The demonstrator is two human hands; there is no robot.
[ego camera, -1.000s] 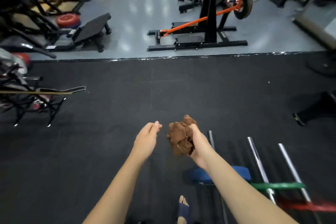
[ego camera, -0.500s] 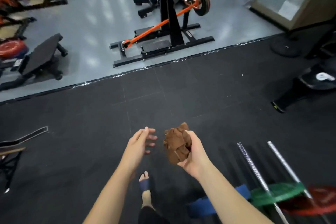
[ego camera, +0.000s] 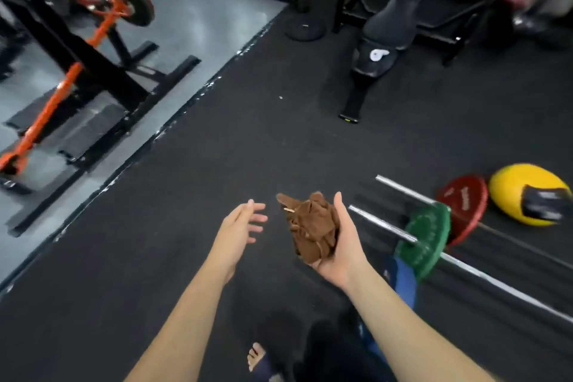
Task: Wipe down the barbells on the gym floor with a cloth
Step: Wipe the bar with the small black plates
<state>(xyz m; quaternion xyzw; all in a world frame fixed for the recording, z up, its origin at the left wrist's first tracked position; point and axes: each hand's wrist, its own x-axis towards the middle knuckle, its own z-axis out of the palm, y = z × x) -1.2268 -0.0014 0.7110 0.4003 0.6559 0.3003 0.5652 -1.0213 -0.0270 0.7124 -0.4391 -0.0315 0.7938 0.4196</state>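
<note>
Brown cloth (ego camera: 313,226) is bunched in the right hand (ego camera: 345,248), grip clamped round it for wiping. The left hand (ego camera: 238,232) is spread, empty (probably to refold it). The barbells (ego camera: 383,223) lie on the floor (ego camera: 217,164), just right.

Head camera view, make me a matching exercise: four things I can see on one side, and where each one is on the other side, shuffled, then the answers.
Things
1. brown cloth
2. green plate
3. red plate
4. yellow ball

Places
A. on the farther bar
B. bunched in the right hand
C. on the black mat, on neither bar
D. on the nearer bar, beside the blue plate

Pairs: 1-B, 2-D, 3-A, 4-C
</note>
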